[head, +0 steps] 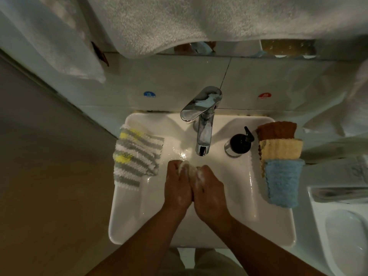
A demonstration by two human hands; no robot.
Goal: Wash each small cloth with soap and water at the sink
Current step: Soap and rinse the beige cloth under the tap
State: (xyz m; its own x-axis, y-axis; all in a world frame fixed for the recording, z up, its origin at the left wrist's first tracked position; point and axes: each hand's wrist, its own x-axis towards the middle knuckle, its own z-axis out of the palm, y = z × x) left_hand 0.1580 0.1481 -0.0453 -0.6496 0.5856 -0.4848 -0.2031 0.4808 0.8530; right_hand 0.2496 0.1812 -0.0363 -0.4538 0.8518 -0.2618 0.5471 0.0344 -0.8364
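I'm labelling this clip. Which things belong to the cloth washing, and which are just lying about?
Job: soapy cloth in left hand and right hand; tap; soap pump; sink; striped cloths; brown cloth, yellow cloth, blue cloth.
Lying about: hanging towel; toilet; wall stickers.

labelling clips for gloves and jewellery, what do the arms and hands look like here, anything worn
The left hand and right hand are bare: no gloves, and no rings or watch visible in the dim light. Patches of white foam cling to both. The forearms are uncovered down to the frame's edge, with no sleeves or bracelets in view.
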